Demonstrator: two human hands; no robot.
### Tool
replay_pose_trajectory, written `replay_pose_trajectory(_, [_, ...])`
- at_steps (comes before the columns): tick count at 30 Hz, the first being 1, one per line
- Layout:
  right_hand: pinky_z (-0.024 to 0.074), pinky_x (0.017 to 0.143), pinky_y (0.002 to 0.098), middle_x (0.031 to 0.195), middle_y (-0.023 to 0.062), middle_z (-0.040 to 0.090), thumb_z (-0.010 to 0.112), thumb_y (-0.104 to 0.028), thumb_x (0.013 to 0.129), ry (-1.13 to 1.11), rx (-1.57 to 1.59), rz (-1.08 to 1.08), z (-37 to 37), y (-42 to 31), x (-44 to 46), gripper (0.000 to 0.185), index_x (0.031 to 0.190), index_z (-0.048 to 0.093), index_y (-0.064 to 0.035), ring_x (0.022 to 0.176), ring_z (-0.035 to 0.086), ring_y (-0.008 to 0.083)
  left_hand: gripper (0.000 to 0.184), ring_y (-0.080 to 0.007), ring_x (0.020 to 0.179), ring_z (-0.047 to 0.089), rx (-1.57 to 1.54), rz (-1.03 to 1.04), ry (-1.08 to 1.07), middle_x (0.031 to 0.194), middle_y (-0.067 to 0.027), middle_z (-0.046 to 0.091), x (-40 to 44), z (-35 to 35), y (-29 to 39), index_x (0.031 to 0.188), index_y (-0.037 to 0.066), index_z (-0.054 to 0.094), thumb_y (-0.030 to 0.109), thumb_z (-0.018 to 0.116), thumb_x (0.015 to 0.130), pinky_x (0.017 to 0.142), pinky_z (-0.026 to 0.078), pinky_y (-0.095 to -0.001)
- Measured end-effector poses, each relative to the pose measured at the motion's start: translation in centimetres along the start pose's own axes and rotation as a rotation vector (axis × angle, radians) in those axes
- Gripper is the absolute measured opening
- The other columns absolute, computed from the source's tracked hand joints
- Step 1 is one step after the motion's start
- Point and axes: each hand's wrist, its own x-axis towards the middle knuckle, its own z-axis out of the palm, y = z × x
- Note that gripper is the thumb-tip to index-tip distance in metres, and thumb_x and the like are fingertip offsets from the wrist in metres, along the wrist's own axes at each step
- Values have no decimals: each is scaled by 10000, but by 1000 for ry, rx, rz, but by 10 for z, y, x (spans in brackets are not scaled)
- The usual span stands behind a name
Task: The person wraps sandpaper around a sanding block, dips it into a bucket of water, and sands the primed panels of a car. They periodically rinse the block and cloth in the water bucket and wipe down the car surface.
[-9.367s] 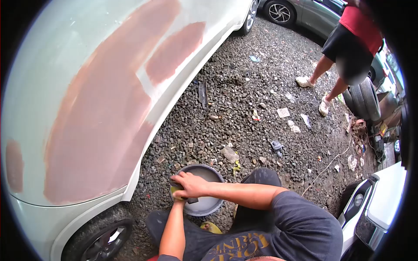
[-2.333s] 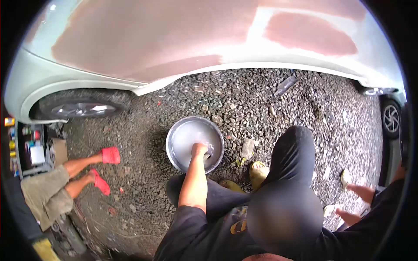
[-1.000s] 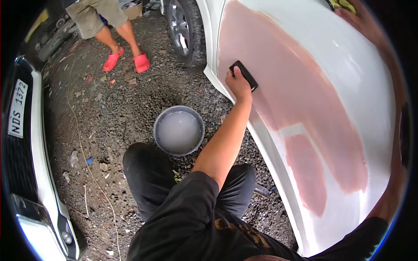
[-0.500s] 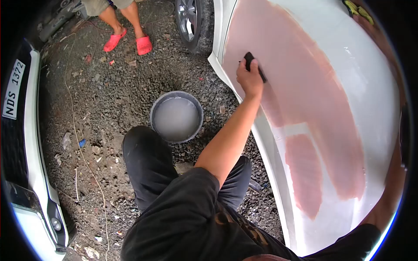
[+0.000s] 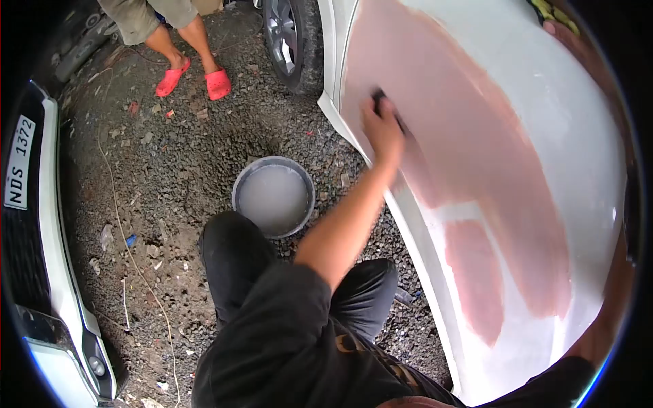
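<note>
Black block on the left side of the pinkish car patch; work under way, we judge.
Left hand: clasped round block. Right hand: at yellow-green pad, far right; grip, we cannot tell. Done and remaining areas: indistinguishable to us.

I wear a black short-sleeved T-shirt with a gold-brown print in front, and dark trousers. My left fingers wear no glove.
</note>
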Motion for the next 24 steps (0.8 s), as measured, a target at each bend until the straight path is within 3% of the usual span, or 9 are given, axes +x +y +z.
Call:
replay_pose_trajectory(2, [451, 1140, 464, 1495, 159, 516, 759, -238, 895, 51, 18, -232, 15, 24, 11, 416, 1261, 655, -68, 1348, 536, 317, 404, -416, 1224, 532, 254, 208, 81, 1277, -264, 586, -80, 5, -2, 1287, -55, 515, 257, 561, 1035, 1059, 383, -513])
replay_pose_trajectory(3, [442, 1150, 454, 1502, 135, 505, 753, -255, 904, -125, 167, -34, 12, 22, 15, 405, 1268, 663, -102, 1382, 502, 305, 408, -423, 1235, 519, 209, 156, 58, 1284, -264, 579, -76, 4, -2, 1288, -55, 511, 259, 560, 1033, 1063, 370, -524])
replay_pose_trajectory(5, [449, 1133, 449, 1488, 144, 511, 743, -248, 914, -155, -71, -57, -5, -10, 12, 363, 1241, 664, -111, 1385, 496, 303, 416, -439, 1258, 493, 106, 58, 25, 1300, -264, 566, -47, 4, 4, 1292, -55, 504, 263, 560, 1029, 1070, 345, -547])
replay_pose_trajectory(8, [474, 1060, 453, 1358, 155, 568, 729, -232, 917, -44, -126, 6, 8, -24, 29, 257, 1109, 656, -78, 1295, 541, 313, 414, -468, 1180, 544, 41, -59, 57, 1184, -287, 630, 58, -3, 14, 1268, -71, 530, 258, 565, 1020, 941, 462, -577])
replay_pose_trajectory(10, [475, 1022, 453, 1264, 157, 585, 737, -232, 905, 32, -79, 38, 22, -21, 46, 262, 1070, 644, -51, 1220, 559, 321, 425, -478, 1195, 535, -21, -86, 71, 1223, -291, 611, 57, -3, 20, 1283, -68, 529, 270, 556, 1026, 987, 436, -567])
replay_pose_trajectory(14, [471, 960, 447, 1136, 161, 594, 753, -247, 891, 142, -84, -42, 39, -10, 70, 312, 1048, 618, -13, 1107, 574, 330, 439, -503, 1197, 514, 155, 192, 48, 1283, -281, 568, -66, 4, -4, 1321, -53, 515, 286, 532, 1043, 1060, 363, -549])
replay_pose_trajectory(17, [465, 942, 441, 1096, 158, 592, 749, -252, 895, 103, -80, 12, 44, 4, 78, 307, 1019, 607, -10, 1071, 573, 328, 470, -485, 1223, 494, 224, 188, 87, 1291, -272, 566, -33, 4, -5, 1347, -48, 506, 310, 536, 1044, 1054, 365, -552])
replay_pose_trajectory(20, [461, 939, 437, 1077, 157, 586, 734, -245, 906, 149, -52, 13, 45, -2, 77, 288, 997, 598, -9, 1061, 572, 322, 498, -464, 1267, 458, 72, -32, 32, 1313, -270, 560, 52, -1, 10, 1361, -41, 498, 342, 537, 1045, 1058, 360, -547])
replay_pose_trajectory(24, [461, 927, 434, 1076, 161, 585, 714, -245, 917, 233, -44, -27, 52, -1, 71, 276, 990, 596, -5, 1045, 572, 320, 496, -455, 1278, 450, 142, -19, -27, 1346, -275, 551, 7, -2, 11, 1369, -39, 474, 326, 539, 1040, 1081, 360, -543])
